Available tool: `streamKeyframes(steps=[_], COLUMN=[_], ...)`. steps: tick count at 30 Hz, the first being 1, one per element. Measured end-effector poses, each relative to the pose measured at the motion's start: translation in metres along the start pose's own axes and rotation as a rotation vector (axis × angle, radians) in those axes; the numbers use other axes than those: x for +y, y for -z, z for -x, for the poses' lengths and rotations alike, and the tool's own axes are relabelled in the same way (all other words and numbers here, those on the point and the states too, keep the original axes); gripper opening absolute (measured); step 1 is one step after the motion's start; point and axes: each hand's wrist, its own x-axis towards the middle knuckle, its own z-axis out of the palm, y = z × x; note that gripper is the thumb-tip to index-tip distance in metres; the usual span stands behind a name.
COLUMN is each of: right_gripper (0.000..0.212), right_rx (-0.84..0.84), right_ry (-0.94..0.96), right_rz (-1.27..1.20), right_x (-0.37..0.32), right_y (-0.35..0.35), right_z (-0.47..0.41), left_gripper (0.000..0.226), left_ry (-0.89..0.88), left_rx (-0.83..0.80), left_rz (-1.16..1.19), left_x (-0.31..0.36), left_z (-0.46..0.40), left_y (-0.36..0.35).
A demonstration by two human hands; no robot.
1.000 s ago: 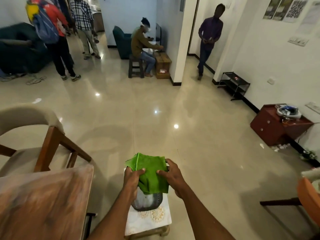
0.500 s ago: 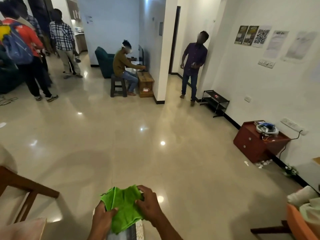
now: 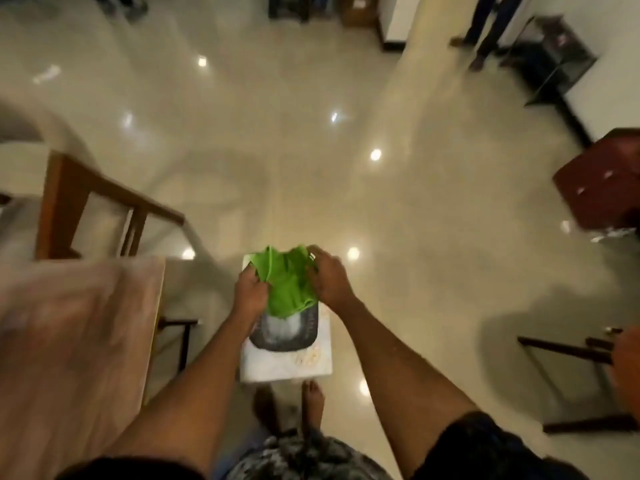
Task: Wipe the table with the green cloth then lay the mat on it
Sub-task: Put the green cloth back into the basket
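Both my left hand (image 3: pixel 250 295) and right hand (image 3: pixel 329 280) clench the green cloth (image 3: pixel 287 287) — bunching it for wiping — above the small stool (image 3: pixel 277 368); wooden table (image 3: pixel 76 341) unwiped.

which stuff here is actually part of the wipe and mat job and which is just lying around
Part of the job:
green cloth, gripped by left hand and right hand
wooden table, likely the one to wipe

Just lying about:
dark tray on the small white stool
wooden chair
red-brown cabinet
black rack

No mat is clearly visible.
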Motion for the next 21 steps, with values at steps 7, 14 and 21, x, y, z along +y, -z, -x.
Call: streamKeyframes(steps=[7, 14, 21], right_gripper=[0.053, 0.048, 0.046], right_rx=[-0.064, 0.016, 0.007], right_ry=[-0.103, -0.244, -0.33], right_rz=[0.049, 0.028, 0.17], right_x=[0.064, 0.13, 0.168], right_y=[-0.106, -0.193, -0.237], right_z=[0.001, -0.024, -0.114], left_gripper=[0.052, 0.06, 0.058], left_ry=[0.162, 0.091, 0.004], left_rx=[-0.03, -0.132, -0.133], left_rz=[-0.2, -0.392, -0.628], left_x=[-0.094, -0.167, -0.205], left_z=[-0.019, -0.069, -0.161], left_y=[-0.005, -0.026, -0.07])
